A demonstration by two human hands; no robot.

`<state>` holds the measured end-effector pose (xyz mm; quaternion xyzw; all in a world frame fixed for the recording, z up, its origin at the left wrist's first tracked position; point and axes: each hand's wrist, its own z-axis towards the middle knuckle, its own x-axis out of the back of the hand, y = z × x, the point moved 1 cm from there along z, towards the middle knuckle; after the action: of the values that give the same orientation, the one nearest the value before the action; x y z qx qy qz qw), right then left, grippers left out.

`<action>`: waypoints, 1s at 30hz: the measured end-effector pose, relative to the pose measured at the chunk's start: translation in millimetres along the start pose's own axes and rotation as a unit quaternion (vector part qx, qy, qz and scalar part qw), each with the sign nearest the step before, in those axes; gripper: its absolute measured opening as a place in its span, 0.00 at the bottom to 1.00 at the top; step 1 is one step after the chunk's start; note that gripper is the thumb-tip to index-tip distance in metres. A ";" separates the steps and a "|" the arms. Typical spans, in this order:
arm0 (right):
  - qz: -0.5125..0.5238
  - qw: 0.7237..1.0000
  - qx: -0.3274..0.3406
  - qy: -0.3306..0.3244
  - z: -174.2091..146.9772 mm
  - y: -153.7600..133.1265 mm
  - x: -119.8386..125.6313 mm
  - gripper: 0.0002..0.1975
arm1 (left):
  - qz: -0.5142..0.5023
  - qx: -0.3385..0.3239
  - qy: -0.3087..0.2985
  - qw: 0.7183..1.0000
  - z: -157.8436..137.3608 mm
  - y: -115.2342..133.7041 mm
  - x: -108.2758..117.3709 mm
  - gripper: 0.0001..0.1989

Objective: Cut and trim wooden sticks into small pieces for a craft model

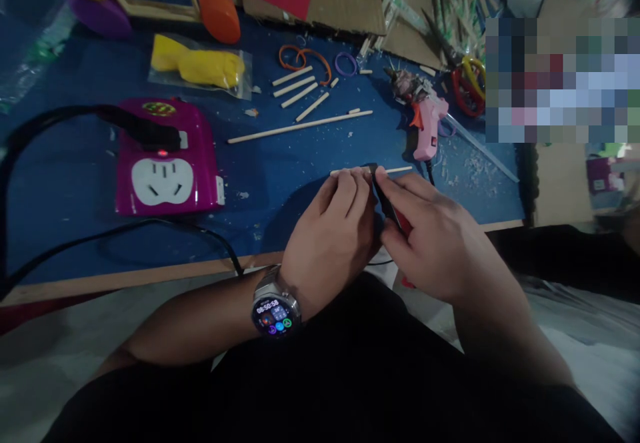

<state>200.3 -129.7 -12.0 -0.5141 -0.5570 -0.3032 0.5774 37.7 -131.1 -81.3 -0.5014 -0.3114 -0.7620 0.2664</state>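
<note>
My left hand (340, 219), with a watch (276, 311) on its wrist, is closed around a thin wooden stick (400, 170) near the table's front edge. The stick lies roughly level, and its right end sticks out beyond my fingers. My right hand (435, 236) grips a red-handled hand tool (385, 199) whose dark head touches or lies across the stick. My fingers cover much of this tool, so its exact kind is hidden. Several short cut sticks (294, 87) and one longer stick (300, 127) lie just beyond my hands.
A pink glue gun (427, 123) rests at the right, near scissors (467, 83). At the left sits a purple power socket (170, 156) with a black cable. Behind are bagged yellow balloons (200, 63), rubber bands (345, 64), cardboard (320, 13) and bundled sticks (460, 3).
</note>
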 end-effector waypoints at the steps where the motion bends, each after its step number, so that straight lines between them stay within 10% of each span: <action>1: 0.000 1.000 0.001 0.000 -1.2 0.0 -0.8 0.33 | 0.000 0.000 0.000 1.000 0.2 0.3 -0.6 0.33; 30: -0.009 1.000 0.005 0.021 -5.0 -0.8 -6.1 0.33 | 0.015 -0.013 0.014 1.000 0.2 2.0 -2.7 0.32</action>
<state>200.0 -136.0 -17.0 -0.4999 -0.5510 -0.3162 0.5887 40.3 -132.0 -83.3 -0.4986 -0.2901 -0.7690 0.2753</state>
